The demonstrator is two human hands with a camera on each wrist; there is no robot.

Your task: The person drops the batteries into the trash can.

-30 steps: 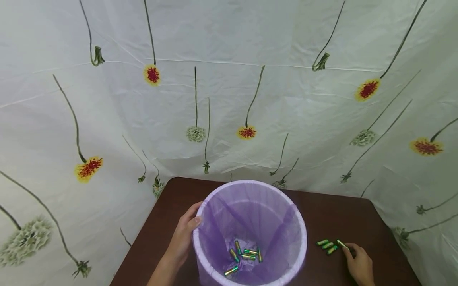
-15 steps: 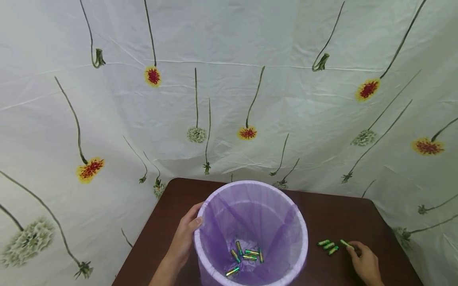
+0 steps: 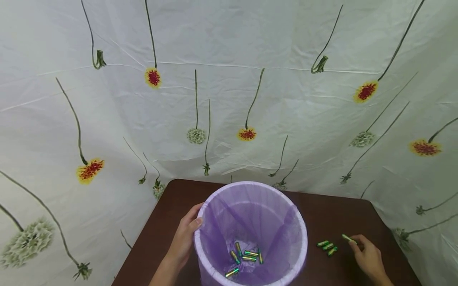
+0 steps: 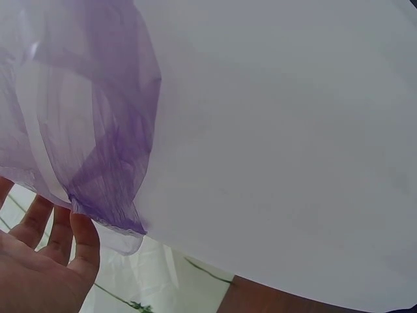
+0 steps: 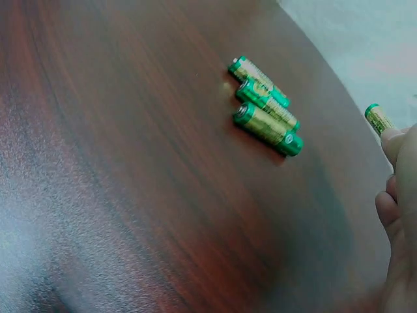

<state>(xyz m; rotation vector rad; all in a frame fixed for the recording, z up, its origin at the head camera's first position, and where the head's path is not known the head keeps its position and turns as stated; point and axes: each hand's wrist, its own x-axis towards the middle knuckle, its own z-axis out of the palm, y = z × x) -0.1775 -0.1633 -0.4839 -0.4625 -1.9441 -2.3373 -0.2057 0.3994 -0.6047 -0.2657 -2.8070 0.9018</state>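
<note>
My left hand [image 3: 186, 234] grips the rim of a white bin [image 3: 304, 234] at its left side, thumb over the edge. In the left wrist view its fingers curl at the purple bag [image 4: 117, 143] that lines the bin. Several green and gold batteries [image 3: 249, 258] lie at the bottom of the bag. To the right of the bin, my right hand [image 3: 370, 254] pinches one battery [image 3: 348, 238] between thumb and fingers, above the table. Three more batteries [image 5: 267, 104] lie side by side on the table, left of that hand.
The dark brown table [image 3: 332, 210] has rounded far corners and carries the bin near its front. A white curtain with printed flowers [image 3: 229, 99] hangs behind the table and along its sides.
My right hand has drawn slightly to the right and up with the pinched battery, away from the three on the table. The left hand and bin have stayed in place.
</note>
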